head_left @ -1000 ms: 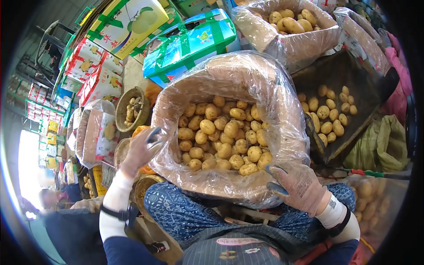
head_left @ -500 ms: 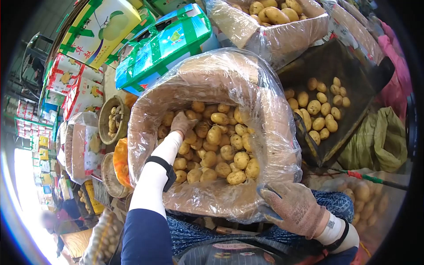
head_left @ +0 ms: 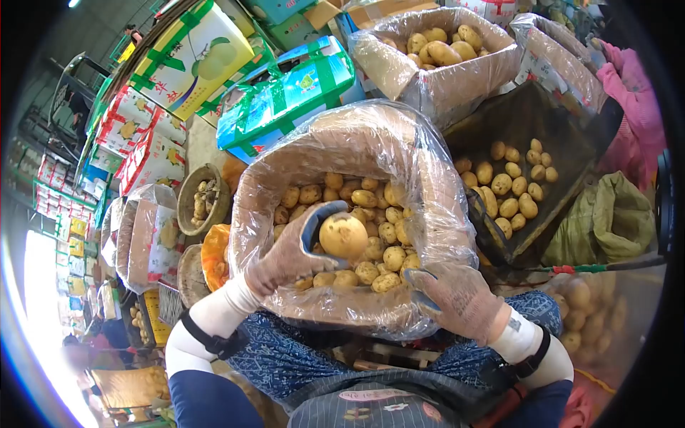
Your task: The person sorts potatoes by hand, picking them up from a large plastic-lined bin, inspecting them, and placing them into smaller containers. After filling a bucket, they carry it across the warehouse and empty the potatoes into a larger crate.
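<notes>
A large potato (head_left: 343,236) is held up over the box in my left hand (head_left: 285,250), gloved, with thumb and fingers curled round its side. Below it, a cardboard box (head_left: 342,139) lined with clear plastic holds many potatoes (head_left: 386,282). At the box's near right corner is my right hand (head_left: 457,296), in a brown glove with blue-grey fingertips. Its fingers are stretched toward the plastic-covered rim, and nothing is in them.
To the right, a dark open sack or tray (head_left: 542,121) carries several loose potatoes, beside a green woven sack (head_left: 606,221). Another potato box (head_left: 457,78) stands behind. Taped blue carton (head_left: 285,93) and baskets (head_left: 221,196) are on the left. A person in pink (head_left: 631,100) is at right.
My left hand has risen out of the box toward me, bringing up a large potato. My right hand stays at the near corner. The view has shifted slightly.
</notes>
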Action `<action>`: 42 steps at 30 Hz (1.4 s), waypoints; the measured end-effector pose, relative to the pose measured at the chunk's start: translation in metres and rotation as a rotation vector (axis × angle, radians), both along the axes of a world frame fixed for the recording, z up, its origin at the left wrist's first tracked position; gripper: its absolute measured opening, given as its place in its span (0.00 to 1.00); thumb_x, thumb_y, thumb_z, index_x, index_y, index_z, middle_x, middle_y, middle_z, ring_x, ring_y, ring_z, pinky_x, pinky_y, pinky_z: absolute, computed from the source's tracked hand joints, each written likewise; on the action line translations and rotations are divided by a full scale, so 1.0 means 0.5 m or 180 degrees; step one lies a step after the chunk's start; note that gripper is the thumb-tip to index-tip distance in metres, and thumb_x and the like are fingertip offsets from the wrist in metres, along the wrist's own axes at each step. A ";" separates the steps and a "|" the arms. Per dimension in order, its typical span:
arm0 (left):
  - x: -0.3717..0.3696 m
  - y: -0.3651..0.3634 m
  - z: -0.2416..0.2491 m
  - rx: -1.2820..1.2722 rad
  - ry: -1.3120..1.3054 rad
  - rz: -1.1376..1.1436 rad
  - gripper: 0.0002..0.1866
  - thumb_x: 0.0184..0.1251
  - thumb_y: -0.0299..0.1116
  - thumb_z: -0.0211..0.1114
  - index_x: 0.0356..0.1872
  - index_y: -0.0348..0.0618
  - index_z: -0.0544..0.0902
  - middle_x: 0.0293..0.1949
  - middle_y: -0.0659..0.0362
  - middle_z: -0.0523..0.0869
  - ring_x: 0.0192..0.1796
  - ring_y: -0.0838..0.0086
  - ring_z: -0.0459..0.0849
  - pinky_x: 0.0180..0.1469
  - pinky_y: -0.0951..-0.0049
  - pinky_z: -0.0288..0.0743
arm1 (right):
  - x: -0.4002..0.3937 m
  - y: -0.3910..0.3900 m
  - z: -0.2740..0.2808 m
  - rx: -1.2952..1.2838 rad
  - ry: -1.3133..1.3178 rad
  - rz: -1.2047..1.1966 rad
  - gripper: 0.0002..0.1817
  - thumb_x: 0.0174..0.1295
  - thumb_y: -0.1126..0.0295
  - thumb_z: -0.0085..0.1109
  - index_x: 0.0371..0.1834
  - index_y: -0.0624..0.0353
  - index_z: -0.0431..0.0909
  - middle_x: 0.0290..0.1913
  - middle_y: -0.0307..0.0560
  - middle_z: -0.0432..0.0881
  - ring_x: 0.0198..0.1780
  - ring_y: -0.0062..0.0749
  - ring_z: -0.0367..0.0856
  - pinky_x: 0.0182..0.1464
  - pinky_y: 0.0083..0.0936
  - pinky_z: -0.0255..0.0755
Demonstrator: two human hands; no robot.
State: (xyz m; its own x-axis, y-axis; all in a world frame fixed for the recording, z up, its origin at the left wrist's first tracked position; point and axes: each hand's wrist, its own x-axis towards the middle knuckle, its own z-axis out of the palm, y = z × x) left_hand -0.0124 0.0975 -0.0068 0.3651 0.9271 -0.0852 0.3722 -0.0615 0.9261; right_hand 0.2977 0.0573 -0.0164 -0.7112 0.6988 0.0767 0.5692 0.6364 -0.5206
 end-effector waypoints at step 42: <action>0.157 -0.097 -0.032 -0.1809 -0.1574 -0.0894 0.54 0.40 0.36 0.86 0.72 0.38 0.64 0.64 0.55 0.77 0.64 0.70 0.75 0.69 0.67 0.68 | 0.060 -0.052 -0.006 0.0074 0.2144 -0.0346 0.27 0.55 0.66 0.73 0.57 0.63 0.78 0.50 0.54 0.84 0.48 0.47 0.85 0.49 0.34 0.79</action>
State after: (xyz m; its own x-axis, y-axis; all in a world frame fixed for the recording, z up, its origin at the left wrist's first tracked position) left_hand 0.0660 0.0488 -0.0229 0.6971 0.6584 -0.2838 -0.0487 0.4384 0.8975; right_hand 0.3275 0.0314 -0.0195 -0.4289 0.7564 0.4939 0.1870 0.6093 -0.7706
